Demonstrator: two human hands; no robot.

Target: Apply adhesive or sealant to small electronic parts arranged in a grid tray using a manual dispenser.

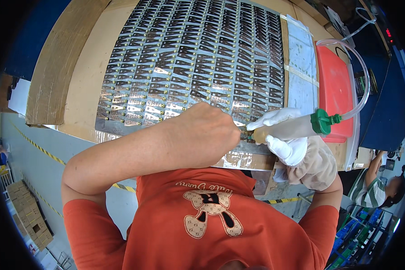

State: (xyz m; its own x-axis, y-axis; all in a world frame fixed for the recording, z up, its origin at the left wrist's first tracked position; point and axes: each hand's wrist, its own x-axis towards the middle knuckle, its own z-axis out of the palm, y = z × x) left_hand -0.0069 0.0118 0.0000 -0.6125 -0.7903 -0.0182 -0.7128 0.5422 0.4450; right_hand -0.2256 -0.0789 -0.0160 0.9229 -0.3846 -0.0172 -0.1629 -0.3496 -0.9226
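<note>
My right hand [289, 152], in a white glove, holds a translucent dispensing syringe [294, 128]. The syringe lies nearly level, with a green cap [321, 121] on its back end and its amber front end pointing left. My bare left hand [204, 135] is curled closed over the near edge of a grey plate [110, 125], close to the syringe tip; whatever its fingers pinch is hidden. Rows of small dark, coppery tapered metal pieces [180, 54], each with a gold-coloured dot at one end, cover the plate.
A clear hose [368, 83] loops from the cap past a red plastic lid or tray [335, 90]. Blue-tinted sheeting [300, 63] is taped beside the plate. A cardboard edge strip [60, 67] borders the table's left. Another person [369, 189] is at the far right.
</note>
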